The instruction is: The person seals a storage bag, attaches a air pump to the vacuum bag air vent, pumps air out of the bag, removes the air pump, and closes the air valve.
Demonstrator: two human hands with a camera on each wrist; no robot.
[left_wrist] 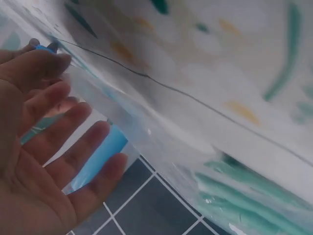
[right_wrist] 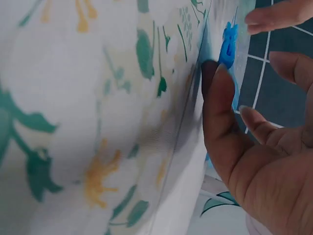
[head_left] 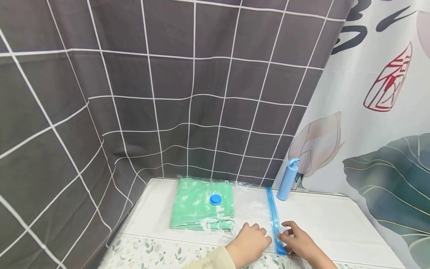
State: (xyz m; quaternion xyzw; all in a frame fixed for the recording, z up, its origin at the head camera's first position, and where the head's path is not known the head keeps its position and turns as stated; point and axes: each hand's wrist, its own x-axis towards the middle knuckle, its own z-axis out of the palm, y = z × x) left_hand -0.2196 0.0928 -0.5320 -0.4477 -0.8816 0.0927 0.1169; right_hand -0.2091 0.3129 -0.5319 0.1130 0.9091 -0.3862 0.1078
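My left hand [head_left: 249, 242] lies flat, fingers straight, pressing the clear vacuum bag [head_left: 250, 209] just left of its blue zip strip [head_left: 273, 216]. My right hand [head_left: 300, 241] sits on the other side of the strip, thumb and fingertips closing on the blue slider clip [head_left: 281, 249] at the strip's near end.

The head view alone gives the layout: the bag lies on a white table top [head_left: 336, 220], with a folded green cloth [head_left: 198, 207] sealed inside at its far-left part and a round blue valve [head_left: 215, 199] on top of it. Both hands work at the bag's near-right end, well apart from the cloth. A blue pump bottle [head_left: 287, 180] stands just beyond the strip's far end, against a printed curtain [head_left: 376, 123]; a grey checked sheet [head_left: 134, 93] hangs behind and to the left.

The left wrist view shows the open palm and spread fingers [left_wrist: 73, 156] against transparent film, blue showing through. The right wrist view shows the clip [right_wrist: 227, 44] between thumb and a fingertip, beside a floral cloth [right_wrist: 98, 122] at the table's near edge.

Both wrists are cut off by the head view's lower edge, and I cannot tell there how firmly the clip is pinched.
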